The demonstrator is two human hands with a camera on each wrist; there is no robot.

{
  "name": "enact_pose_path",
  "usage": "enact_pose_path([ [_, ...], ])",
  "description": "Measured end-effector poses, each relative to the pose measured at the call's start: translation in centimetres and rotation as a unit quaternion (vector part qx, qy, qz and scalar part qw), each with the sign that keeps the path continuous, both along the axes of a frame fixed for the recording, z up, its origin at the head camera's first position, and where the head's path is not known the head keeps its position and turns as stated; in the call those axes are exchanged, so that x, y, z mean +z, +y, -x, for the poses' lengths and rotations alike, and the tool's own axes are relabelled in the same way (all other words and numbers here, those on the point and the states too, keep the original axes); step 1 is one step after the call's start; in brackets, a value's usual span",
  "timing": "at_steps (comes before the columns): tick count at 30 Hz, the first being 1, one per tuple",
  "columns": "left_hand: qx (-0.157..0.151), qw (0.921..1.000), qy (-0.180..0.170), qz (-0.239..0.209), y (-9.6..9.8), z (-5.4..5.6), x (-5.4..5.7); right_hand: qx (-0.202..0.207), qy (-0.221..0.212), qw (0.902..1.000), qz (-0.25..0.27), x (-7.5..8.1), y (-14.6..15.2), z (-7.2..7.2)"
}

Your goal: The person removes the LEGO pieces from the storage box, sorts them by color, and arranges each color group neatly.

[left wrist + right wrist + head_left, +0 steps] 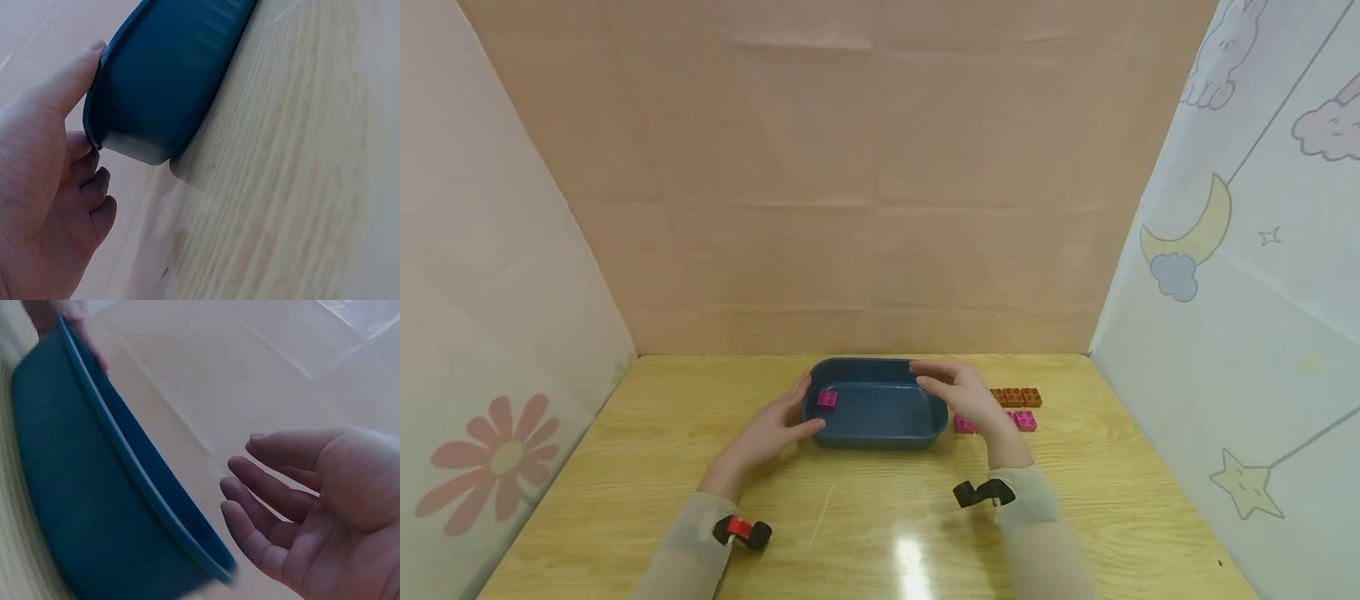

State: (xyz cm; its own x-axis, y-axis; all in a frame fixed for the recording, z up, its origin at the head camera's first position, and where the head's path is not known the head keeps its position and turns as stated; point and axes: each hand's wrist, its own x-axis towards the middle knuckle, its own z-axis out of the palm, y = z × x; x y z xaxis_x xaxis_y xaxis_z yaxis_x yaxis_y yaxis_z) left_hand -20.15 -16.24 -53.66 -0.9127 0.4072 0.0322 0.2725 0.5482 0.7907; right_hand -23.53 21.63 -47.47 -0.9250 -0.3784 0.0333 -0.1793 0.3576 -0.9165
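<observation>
A dark blue oblong plastic tray (880, 442) lies on the table, with one pink toy brick (827, 400) inside near its left end. My left hand (772, 427) holds the tray's left end, thumb and fingers spread around the rim; the left wrist view shows the thumb (75, 78) against the rim and the other fingers bent below it. Over the right end, my right hand (967, 397) hovers with loosely bent fingers. In the right wrist view that hand (312, 512) is apart from the tray and holds nothing.
Right of the tray is a row of orange-brown bricks (1032, 397), with a row of pink bricks (1026, 421) in front, both partly hidden by my right hand. A wood-grain table (865, 517) extends to a tan back wall (865, 208) and patterned side walls.
</observation>
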Motion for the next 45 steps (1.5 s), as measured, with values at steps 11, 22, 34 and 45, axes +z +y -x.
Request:
enact_pose_path([
  [11, 0.007, 1.0, 0.003, -0.001, -0.1, 0.2, -0.1, 0.036, -0.036, 0.9977, 0.045, -1.5, -6.3, 0.6],
  [22, 0.005, 1.0, -0.004, 0.001, -0.2, -0.1, -0.2, 0.034, -0.03, 0.9982, 0.039, -2.9, -8.0, 0.7],
  [34, 0.006, 0.9999, -0.007, 0.009, -0.1, 0.0, -0.1, 0.04, -0.039, 0.9978, 0.036, -3.0, -8.4, 0.9],
  [45, 0.011, 0.9999, -0.01, 0.005, 0.0, 0.1, -0.1, 0.058, -0.037, 0.9972, 0.03, -2.6, -9.0, 0.8],
])
